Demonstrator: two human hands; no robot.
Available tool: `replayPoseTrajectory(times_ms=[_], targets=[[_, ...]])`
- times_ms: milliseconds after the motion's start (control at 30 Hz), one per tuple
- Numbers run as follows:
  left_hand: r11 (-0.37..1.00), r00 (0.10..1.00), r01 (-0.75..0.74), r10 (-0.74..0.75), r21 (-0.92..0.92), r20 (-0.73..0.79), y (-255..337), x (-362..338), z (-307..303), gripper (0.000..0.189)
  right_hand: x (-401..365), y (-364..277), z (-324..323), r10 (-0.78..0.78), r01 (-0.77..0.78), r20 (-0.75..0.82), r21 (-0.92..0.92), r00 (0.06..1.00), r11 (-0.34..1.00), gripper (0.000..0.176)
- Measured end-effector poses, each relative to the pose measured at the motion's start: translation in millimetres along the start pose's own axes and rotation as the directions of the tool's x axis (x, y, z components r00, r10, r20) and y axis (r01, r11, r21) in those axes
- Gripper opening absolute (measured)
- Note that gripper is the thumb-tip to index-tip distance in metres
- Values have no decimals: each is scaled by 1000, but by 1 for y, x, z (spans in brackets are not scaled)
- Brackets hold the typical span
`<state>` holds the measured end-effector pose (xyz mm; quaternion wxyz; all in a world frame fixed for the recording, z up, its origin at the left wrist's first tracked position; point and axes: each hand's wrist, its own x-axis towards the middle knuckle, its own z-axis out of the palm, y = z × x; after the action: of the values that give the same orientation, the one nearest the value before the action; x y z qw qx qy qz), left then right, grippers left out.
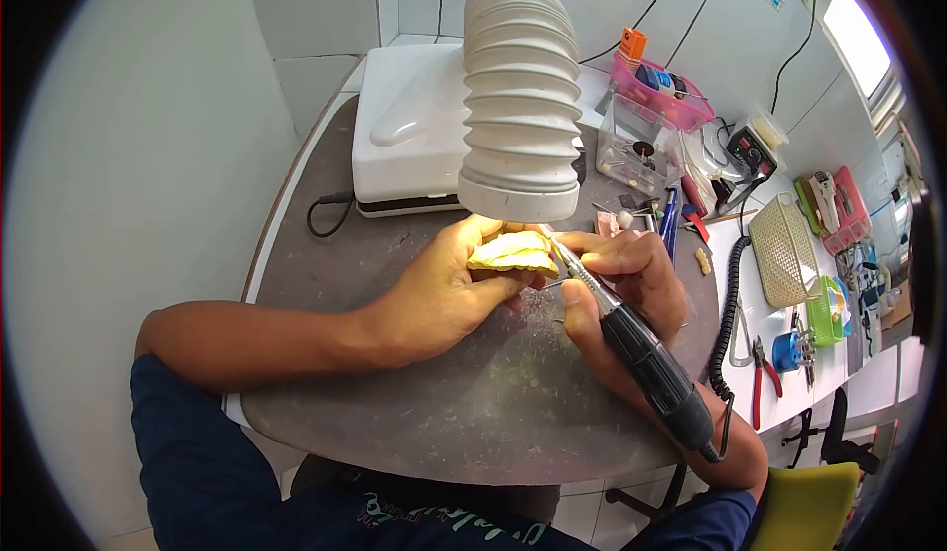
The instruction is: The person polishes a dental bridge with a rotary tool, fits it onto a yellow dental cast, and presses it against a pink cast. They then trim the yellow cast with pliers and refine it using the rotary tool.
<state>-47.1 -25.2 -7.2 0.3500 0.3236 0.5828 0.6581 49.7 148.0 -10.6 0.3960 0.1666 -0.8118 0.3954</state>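
My left hand (pixel 439 290) is closed round a yellow dental cast (pixel 513 252), holding it up over the grey bench top (pixel 464 413). In my right hand (pixel 631 280) is a rotary handpiece (pixel 651 368) with a black body and silver nose, gripped like a pen. Its tip points up and left, right at the cast's right edge. A coiled black cord (pixel 730 314) hangs at the right. Just above both hands is the mouth of a ribbed white suction hose (pixel 520 107), which hides part of the cast's far side. Pale dust lies on the bench below.
A white machine (pixel 404 132) stands behind my left hand. To the back right are a clear plastic box (pixel 636 146) of small parts and a pink basket (pixel 691 107). Red-handled pliers (pixel 760 378), a blue bur holder (pixel 787 352) and a cream basket (pixel 779 245) are at the right.
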Motion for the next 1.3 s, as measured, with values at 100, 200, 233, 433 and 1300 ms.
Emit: replayPoseTrajectory(times_ms=[100,200,233,433,1300], targets=[[998,1000,-15,16,57,-11,1,-1,0,33,-3,3,1,6,-5,-17,44,1000,999,27],[998,1000,16,-17,63,16,6,-3,0,32,0,4,2,-29,30,-8,46,1000,999,27],[998,999,11,-14,60,52,6,-2,0,32,1,3,-2,-72,72,12,-11,997,997,26],[994,996,23,-14,-108,88,7,0,0,37,17,-13,-27,385,-342,-186,229,904,912,20],[996,992,84,-83,-17,90,9,0,-2,32,115,262,-292,468,-635,-645,-744,604,-206,70]])
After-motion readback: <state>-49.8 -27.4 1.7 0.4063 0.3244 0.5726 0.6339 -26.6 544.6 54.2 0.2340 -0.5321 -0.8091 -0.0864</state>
